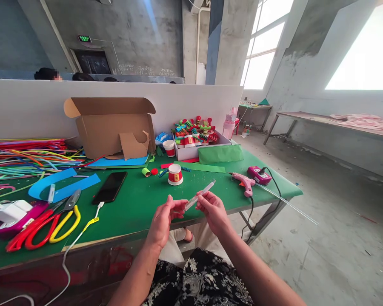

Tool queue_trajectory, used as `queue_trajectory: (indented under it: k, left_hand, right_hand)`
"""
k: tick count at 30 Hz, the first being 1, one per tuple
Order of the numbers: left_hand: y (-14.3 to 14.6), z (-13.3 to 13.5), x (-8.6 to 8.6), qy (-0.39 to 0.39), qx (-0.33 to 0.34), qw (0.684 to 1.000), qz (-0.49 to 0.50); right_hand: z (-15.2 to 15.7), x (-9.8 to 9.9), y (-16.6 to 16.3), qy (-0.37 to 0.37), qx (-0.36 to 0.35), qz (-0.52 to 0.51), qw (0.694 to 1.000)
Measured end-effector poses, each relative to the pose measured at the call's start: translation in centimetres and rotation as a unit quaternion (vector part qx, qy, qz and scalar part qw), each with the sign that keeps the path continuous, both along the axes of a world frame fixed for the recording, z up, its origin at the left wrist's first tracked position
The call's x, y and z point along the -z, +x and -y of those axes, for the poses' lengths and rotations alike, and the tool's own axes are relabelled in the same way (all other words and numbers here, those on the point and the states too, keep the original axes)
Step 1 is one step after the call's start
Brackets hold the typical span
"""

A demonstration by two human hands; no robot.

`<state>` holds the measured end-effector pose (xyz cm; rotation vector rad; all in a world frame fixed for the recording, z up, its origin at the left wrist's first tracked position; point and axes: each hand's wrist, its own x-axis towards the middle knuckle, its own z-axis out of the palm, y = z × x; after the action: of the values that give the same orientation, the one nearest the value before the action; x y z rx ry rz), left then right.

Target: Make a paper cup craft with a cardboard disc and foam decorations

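My right hand (213,211) is closed, pinching a slim, translucent whitish stick (207,187) between thumb and fingers. The stick slants, upper end to the right; its exact kind I cannot make out. My left hand (164,219) is at the stick's lower end, fingertips beside or touching it, thumb raised apart from the fingers. Beyond the hands, a red and white paper cup (175,175) stands upside down on the green table (137,204), dark coiled pieces sticking out at both sides. Left of it lie a small red disc (154,171) and a green roll (146,172).
A pink glue gun (244,182) with a long clear stick lies at right by a magenta power block (259,174). Scissors (65,216), a phone (110,188) and pipe cleaners (28,153) are at left. Behind stand a cardboard box (111,131) and a box of finished pieces (187,153).
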<state>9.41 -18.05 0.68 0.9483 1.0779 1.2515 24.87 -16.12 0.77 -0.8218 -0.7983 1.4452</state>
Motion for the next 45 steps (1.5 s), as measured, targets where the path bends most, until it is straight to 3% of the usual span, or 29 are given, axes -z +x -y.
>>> queue_trajectory:
  k: [7, 11, 13, 19, 21, 28, 37, 45]
  left_hand:
    - [-0.5, 0.4, 0.4, -0.02, 0.02, 1.0, 0.001]
    - [-0.7, 1.1, 0.1, 0.122, -0.07, 0.978, -0.156]
    - [-0.9, 1.4, 0.0, 0.163, -0.094, 0.964, -0.186]
    - [-1.2, 1.1, 0.2, 0.051, -0.042, 0.998, 0.022]
    - [-0.9, 0.9, 0.4, 0.049, -0.036, 0.998, 0.031]
    - [0.2, 0.5, 1.6, 0.151, -0.032, 0.977, -0.149]
    - [0.8, 0.2, 1.4, 0.202, -0.08, 0.94, -0.262]
    - [1.0, -0.2, 2.5, 0.276, -0.116, 0.891, -0.342]
  right_hand:
    - [-0.3, 0.9, -0.3, -0.003, -0.002, -0.014, 1.0]
    - [-0.3, 1.3, -0.7, -0.011, -0.007, -0.028, 1.0]
    - [-0.3, 1.3, -0.8, -0.02, -0.01, -0.048, 0.999]
    - [-0.2, 1.5, -0.6, -0.028, -0.023, -0.075, 0.997]
    - [-0.1, 1.6, -0.6, -0.022, -0.028, -0.077, 0.996]
    - [0.0, 2.0, -0.8, 0.01, -0.028, -0.053, 0.998]
    - [0.2, 2.4, -1.2, 0.046, -0.008, -0.012, 0.999]
    - [0.3, 2.9, -1.6, 0.053, 0.041, 0.02, 0.998]
